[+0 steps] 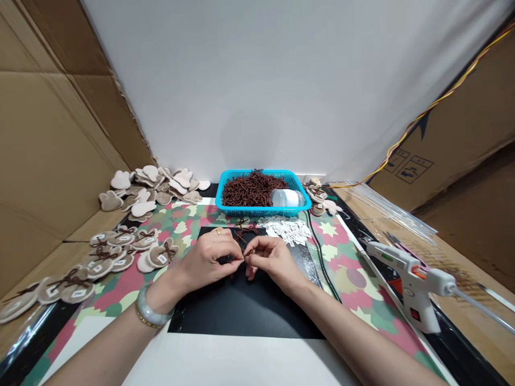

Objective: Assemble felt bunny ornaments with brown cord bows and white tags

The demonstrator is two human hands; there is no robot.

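Observation:
My left hand (213,254) and my right hand (269,258) meet over a black mat (249,316), fingertips pinched together. Between them is a small brown cord bow (249,252), mostly hidden by the fingers. Just beyond the fingertips, a few more brown bows (246,229) lie at the mat's far edge. Behind these stands a blue basket (263,211) heaped with brown cord bows (251,190). A pile of small white labels (288,230) lies in front of the basket, right of the loose bows.
Bunny-shaped felt pieces (161,185) are piled at the back left. Nearer, several finished ones (108,254) carry bows and labels. A white glue gun (414,284) rests at the right, and a black cable (319,252) runs beside the mat. A clear jar (285,198) lies in the basket.

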